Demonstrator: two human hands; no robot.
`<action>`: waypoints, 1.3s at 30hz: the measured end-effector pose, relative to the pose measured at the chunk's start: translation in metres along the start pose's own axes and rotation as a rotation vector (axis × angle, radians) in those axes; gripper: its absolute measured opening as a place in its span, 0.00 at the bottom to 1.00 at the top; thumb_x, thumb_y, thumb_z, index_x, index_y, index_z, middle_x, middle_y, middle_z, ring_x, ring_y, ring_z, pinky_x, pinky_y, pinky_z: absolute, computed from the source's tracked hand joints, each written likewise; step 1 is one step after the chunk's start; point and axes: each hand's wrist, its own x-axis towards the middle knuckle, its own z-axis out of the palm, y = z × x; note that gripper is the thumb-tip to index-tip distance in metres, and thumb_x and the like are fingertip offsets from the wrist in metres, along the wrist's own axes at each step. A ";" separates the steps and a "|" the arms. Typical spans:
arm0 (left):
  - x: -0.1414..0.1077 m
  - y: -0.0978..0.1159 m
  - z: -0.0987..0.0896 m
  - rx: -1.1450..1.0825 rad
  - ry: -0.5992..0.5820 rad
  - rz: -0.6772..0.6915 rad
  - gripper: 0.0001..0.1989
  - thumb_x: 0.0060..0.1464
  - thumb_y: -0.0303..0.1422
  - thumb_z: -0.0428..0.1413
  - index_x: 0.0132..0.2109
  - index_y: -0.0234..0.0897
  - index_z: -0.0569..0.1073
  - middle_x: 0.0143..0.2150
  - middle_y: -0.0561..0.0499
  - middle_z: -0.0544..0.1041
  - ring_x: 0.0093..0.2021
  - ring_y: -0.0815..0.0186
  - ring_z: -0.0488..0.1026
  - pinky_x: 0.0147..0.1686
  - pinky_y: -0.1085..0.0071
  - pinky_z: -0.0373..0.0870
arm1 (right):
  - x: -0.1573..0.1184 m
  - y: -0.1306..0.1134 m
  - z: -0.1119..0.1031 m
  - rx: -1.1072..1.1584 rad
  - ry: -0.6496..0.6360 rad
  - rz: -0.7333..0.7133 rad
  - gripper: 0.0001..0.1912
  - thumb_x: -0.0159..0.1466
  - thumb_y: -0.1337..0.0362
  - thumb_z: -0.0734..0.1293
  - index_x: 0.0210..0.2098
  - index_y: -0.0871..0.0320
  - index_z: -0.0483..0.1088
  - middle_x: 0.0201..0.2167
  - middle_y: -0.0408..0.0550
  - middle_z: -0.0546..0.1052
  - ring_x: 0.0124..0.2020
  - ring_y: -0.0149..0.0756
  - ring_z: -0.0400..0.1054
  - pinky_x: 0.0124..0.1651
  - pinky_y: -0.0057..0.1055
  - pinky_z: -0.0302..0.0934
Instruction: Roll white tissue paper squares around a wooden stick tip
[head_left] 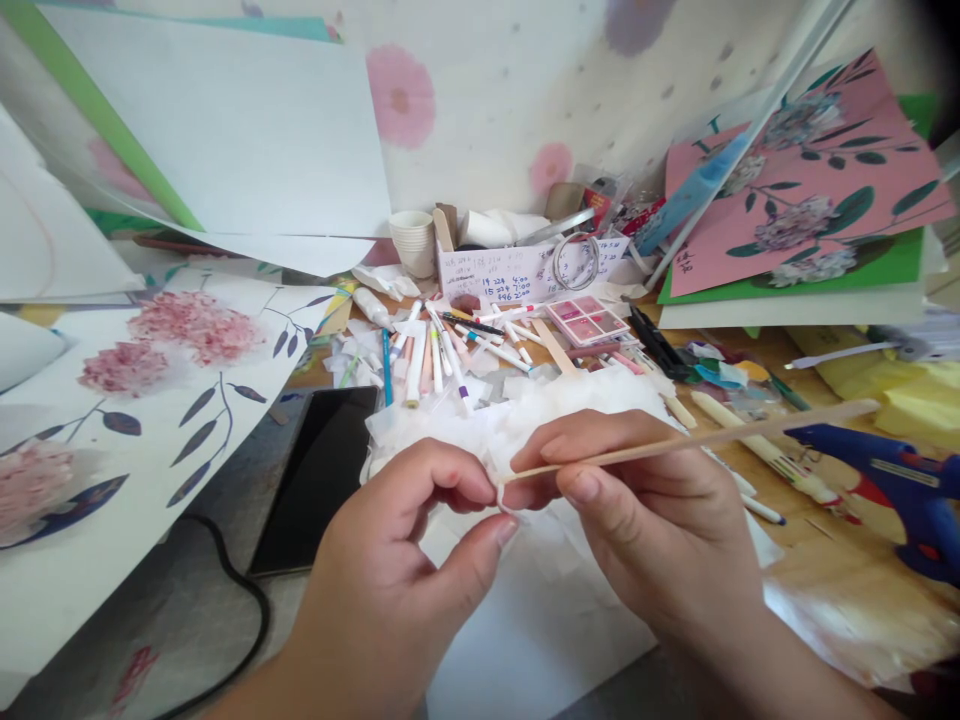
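Observation:
My right hand grips a thin wooden stick between thumb and fingers; its long end points up to the right. The stick's other tip meets a small white strip of paper, which looks curled around or against it. My left hand pinches that strip between thumb and forefinger, close to the right fingertips. Beneath both hands lie a heap of white tissue pieces and a white sheet.
A black phone lies left, near a black cable. Several markers and a pink palette sit behind. On the right are a blue glue gun and a multicolour pen. Flower pictures flank the table.

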 end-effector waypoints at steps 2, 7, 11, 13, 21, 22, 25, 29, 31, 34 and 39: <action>0.000 -0.001 0.000 0.004 -0.014 0.004 0.03 0.51 0.32 0.61 0.32 0.45 0.73 0.30 0.53 0.78 0.31 0.61 0.76 0.30 0.67 0.70 | -0.001 0.000 0.000 0.002 0.005 0.001 0.10 0.67 0.69 0.68 0.45 0.49 0.79 0.34 0.45 0.81 0.37 0.35 0.77 0.40 0.33 0.77; 0.000 0.002 -0.002 -0.023 -0.025 0.018 0.03 0.52 0.32 0.61 0.33 0.44 0.74 0.31 0.54 0.77 0.32 0.62 0.75 0.32 0.68 0.70 | -0.001 -0.003 0.000 -0.054 0.005 -0.016 0.11 0.67 0.69 0.68 0.46 0.48 0.78 0.34 0.44 0.81 0.37 0.35 0.77 0.39 0.32 0.75; -0.001 0.003 -0.005 -0.161 -0.053 -0.059 0.03 0.54 0.36 0.62 0.33 0.43 0.76 0.30 0.55 0.77 0.30 0.66 0.72 0.30 0.72 0.68 | 0.002 -0.010 0.001 -0.261 -0.010 -0.124 0.11 0.66 0.71 0.69 0.44 0.48 0.78 0.35 0.43 0.81 0.38 0.34 0.76 0.40 0.31 0.73; -0.002 0.001 -0.005 -0.268 -0.057 -0.138 0.06 0.53 0.39 0.63 0.33 0.43 0.76 0.29 0.54 0.77 0.29 0.67 0.70 0.28 0.73 0.67 | 0.003 -0.012 0.002 -0.334 -0.035 -0.164 0.12 0.65 0.71 0.69 0.44 0.49 0.78 0.35 0.44 0.82 0.38 0.35 0.77 0.42 0.32 0.72; 0.001 -0.003 0.000 -0.455 -0.035 -0.361 0.08 0.51 0.38 0.64 0.29 0.41 0.77 0.25 0.55 0.74 0.26 0.69 0.64 0.25 0.74 0.61 | 0.001 -0.011 0.002 -0.434 -0.115 -0.233 0.15 0.64 0.73 0.68 0.47 0.48 0.75 0.36 0.46 0.82 0.38 0.39 0.77 0.41 0.37 0.73; 0.002 -0.003 0.000 -0.458 -0.038 -0.366 0.08 0.51 0.38 0.64 0.29 0.41 0.77 0.24 0.55 0.74 0.26 0.69 0.64 0.25 0.74 0.61 | 0.002 -0.011 0.002 -0.436 -0.113 -0.236 0.15 0.64 0.73 0.68 0.47 0.48 0.75 0.36 0.46 0.82 0.38 0.39 0.77 0.40 0.36 0.73; 0.001 -0.004 0.000 -0.477 -0.046 -0.387 0.08 0.52 0.38 0.63 0.29 0.41 0.77 0.25 0.56 0.74 0.26 0.69 0.65 0.26 0.74 0.62 | 0.003 -0.012 0.002 -0.417 -0.090 -0.227 0.15 0.64 0.73 0.68 0.46 0.48 0.76 0.35 0.45 0.82 0.37 0.38 0.77 0.40 0.36 0.73; 0.000 -0.004 0.000 -0.473 -0.036 -0.398 0.08 0.52 0.38 0.62 0.29 0.41 0.76 0.24 0.56 0.71 0.24 0.70 0.62 0.24 0.75 0.60 | 0.003 -0.012 0.002 -0.367 -0.056 -0.196 0.12 0.65 0.71 0.69 0.44 0.49 0.77 0.34 0.44 0.82 0.37 0.37 0.77 0.41 0.34 0.72; 0.001 -0.003 0.001 -0.427 -0.046 -0.395 0.09 0.52 0.40 0.62 0.29 0.41 0.75 0.23 0.57 0.69 0.23 0.71 0.60 0.22 0.75 0.58 | 0.003 -0.011 0.002 -0.340 -0.038 -0.175 0.12 0.65 0.71 0.69 0.44 0.49 0.77 0.34 0.43 0.82 0.38 0.37 0.77 0.41 0.33 0.72; 0.003 0.001 0.001 -0.300 -0.054 -0.346 0.09 0.52 0.41 0.62 0.30 0.41 0.75 0.22 0.57 0.69 0.22 0.70 0.60 0.21 0.75 0.57 | 0.002 -0.011 0.001 -0.338 -0.033 -0.160 0.12 0.65 0.70 0.69 0.44 0.48 0.77 0.35 0.43 0.82 0.39 0.37 0.76 0.41 0.35 0.72; 0.005 0.006 -0.002 -0.136 -0.038 -0.226 0.09 0.51 0.39 0.60 0.28 0.40 0.74 0.22 0.55 0.71 0.22 0.69 0.62 0.20 0.75 0.60 | 0.002 -0.011 0.001 -0.403 -0.054 -0.194 0.14 0.65 0.73 0.68 0.45 0.49 0.76 0.36 0.45 0.81 0.38 0.38 0.76 0.41 0.36 0.72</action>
